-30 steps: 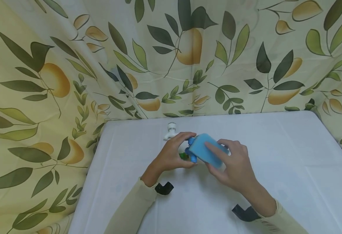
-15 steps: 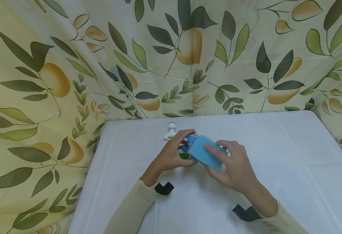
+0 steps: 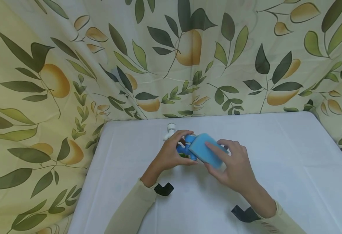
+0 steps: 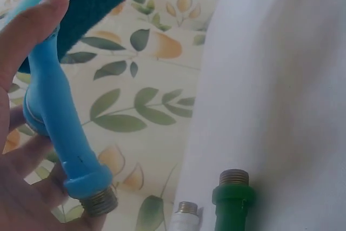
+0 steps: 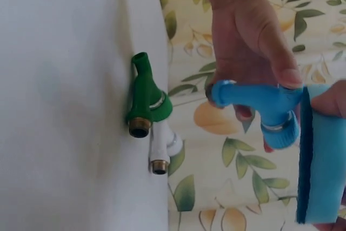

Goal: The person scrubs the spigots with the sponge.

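In the head view my left hand (image 3: 169,154) holds a blue plastic tap (image 3: 190,139) between thumb and fingers, raised over the table. A threaded metal end shows on the tap (image 4: 70,128) in the left wrist view. My right hand (image 3: 237,165) grips a light blue sponge (image 3: 206,149), index finger laid along its face. The sponge's dark scouring side (image 5: 305,155) faces the tap and meets its spout end in the right wrist view. Part of the tap is hidden behind the sponge in the head view.
A green tap (image 5: 143,96) with a brass thread stands on the white-covered table (image 3: 276,156), below my hands. Beside it, nearer the back edge, is a white tap (image 3: 171,128). A curtain printed with leaves and fruit (image 3: 159,65) hangs behind and at the left.
The blue tap has turned in my left hand, and more of its body now shows left of the sponge. The sponge shifts slightly against it; both arms stay nearly in place.
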The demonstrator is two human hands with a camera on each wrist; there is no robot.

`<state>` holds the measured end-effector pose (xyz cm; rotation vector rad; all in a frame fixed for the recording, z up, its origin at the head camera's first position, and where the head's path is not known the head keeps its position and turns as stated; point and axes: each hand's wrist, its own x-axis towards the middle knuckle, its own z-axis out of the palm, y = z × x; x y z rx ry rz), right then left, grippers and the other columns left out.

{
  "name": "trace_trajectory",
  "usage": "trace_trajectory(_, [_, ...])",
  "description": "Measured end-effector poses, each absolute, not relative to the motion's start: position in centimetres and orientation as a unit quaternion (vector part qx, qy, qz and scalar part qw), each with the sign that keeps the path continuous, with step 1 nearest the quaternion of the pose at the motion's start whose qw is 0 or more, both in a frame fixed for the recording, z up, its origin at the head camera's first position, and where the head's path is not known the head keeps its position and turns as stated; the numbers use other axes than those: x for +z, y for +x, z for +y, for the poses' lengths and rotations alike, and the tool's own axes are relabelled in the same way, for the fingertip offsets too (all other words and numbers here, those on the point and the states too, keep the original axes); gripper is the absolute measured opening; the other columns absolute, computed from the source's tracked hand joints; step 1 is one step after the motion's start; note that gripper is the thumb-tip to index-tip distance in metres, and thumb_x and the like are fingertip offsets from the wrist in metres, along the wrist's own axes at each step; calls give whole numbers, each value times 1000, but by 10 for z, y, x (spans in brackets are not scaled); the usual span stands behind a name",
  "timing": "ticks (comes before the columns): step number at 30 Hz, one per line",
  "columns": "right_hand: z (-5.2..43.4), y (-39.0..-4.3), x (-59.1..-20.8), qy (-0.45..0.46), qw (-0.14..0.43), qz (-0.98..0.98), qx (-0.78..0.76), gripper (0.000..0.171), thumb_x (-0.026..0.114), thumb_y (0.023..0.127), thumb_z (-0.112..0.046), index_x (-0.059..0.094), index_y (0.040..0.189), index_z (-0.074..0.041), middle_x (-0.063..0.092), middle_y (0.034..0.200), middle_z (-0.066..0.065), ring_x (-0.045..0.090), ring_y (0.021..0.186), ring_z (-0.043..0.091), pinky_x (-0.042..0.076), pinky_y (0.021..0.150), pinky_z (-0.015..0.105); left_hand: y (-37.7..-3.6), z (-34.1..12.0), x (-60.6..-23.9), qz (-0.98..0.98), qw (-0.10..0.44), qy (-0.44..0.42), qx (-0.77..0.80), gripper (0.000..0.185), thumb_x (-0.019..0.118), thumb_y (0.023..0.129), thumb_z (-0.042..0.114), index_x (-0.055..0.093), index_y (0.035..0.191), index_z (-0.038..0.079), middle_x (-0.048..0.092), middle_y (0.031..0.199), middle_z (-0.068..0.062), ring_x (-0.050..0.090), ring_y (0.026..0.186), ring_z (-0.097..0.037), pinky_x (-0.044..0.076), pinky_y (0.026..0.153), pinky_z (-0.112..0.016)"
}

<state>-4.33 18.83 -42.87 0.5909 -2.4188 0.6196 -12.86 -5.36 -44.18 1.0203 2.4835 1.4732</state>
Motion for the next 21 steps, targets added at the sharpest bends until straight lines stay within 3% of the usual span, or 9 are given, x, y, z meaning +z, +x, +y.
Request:
trace_trajectory(4, [189, -43, -428, 201, 275, -910, 235, 62, 54, 93, -67, 66, 135, -23, 63, 120, 20, 57, 104, 37, 48, 79, 58, -128, -54, -441, 813, 48, 320, 485, 94, 97, 69, 33, 48, 148, 19, 57, 140, 3, 62, 105, -15, 57, 88, -31])
trace_trajectory(10, [190, -43, -430, 220, 267, -909, 234, 60, 58, 92, -64, 66, 135, -24, 63, 122, 18, 58, 105, 37, 48, 80, 57, -128, -55, -440, 806, 69, 327, 489, 95, 96, 70, 29, 45, 150, 26, 50, 148, 4, 61, 116, -22, 57, 94, -30])
trace_trajectory(14, [190, -43, -430, 216, 266, -910, 235, 61, 56, 92, -67, 66, 135, -24, 63, 122, 18, 58, 106, 36, 48, 80, 58, -129, -55, -440, 800, 75, 328, 496, 96, 96, 70, 30, 44, 150, 30, 48, 149, 6, 62, 113, -24, 58, 91, -28])
trace_trajectory(21, [190, -43, -431, 202, 272, -910, 237, 65, 50, 93, -71, 66, 135, -24, 62, 122, 19, 55, 105, 36, 46, 80, 57, -130, -55, -439, 794, 57, 339, 502, 88, 93, 74, 23, 48, 149, 18, 51, 146, 2, 66, 98, -16, 59, 85, -24])
